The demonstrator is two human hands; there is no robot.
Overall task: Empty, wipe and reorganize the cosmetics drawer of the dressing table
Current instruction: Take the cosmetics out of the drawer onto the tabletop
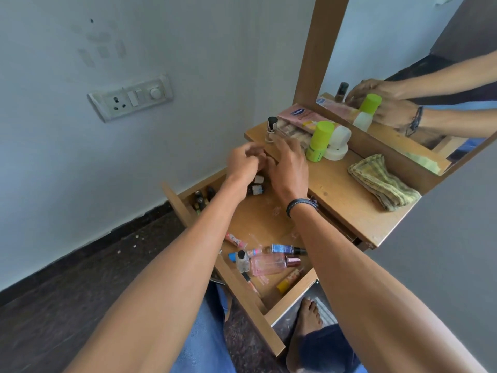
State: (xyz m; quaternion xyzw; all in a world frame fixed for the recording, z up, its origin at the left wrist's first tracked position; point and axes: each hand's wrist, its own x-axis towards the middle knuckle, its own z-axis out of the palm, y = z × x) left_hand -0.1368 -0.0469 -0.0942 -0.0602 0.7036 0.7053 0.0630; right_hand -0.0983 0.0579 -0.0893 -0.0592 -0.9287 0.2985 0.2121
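The wooden drawer (243, 282) stands pulled out below the dressing table top (347, 200). Both hands hover over its back end. My left hand (243, 164) is blurred, its fingers curled; what it holds, if anything, does not show. My right hand (289, 168) reaches with fairly straight fingers toward the table edge, just below a clear glass bottle with a black cap (271, 127). Two small dark bottles (255, 187) lie under the hands. Near the drawer's front lie a pink perfume bottle (269, 264), a blue bottle (285, 249) and a yellow tube (289, 281).
On the table top stand a pink box (302, 118), a green-capped bottle (320, 141) and a white jar (338, 144); a green checked cloth (384, 181) lies to the right. Several dark nail polish bottles (201, 201) sit in the drawer's back left corner. A mirror (403, 57) rises behind. My bare foot (309, 319) is under the drawer.
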